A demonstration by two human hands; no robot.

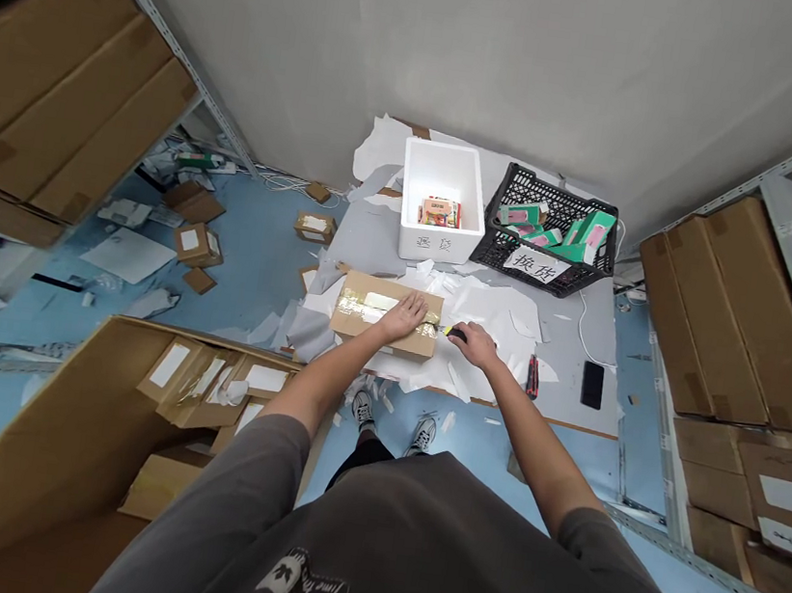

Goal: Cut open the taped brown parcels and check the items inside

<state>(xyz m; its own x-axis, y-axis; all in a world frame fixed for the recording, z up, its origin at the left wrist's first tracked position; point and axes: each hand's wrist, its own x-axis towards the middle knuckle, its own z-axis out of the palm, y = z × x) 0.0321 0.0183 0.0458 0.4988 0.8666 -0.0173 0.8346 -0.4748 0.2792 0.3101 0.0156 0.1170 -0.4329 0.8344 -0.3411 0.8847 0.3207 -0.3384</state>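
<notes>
A taped cardboard box [360,290] with a white label lies on the table in front of me. My left hand [404,317] rests flat on its top, fingers stretched out and pressing near the right end. At the box's right edge, my right hand [475,344] is closed around a box cutter [459,333] with a black and yellow handle. Its tip points left at the taped seam; whether the blade touches the tape is too small to tell. Torn white paper [504,306] is spread under and around the box.
Behind the box stand a white foam box [439,246] with small packages and a black crate [537,274] holding green-pink cartons. A red-black tool [532,377] and a phone [593,385] lie at right. A large carton [58,427] of boxes is left; shelves flank the table [581,335].
</notes>
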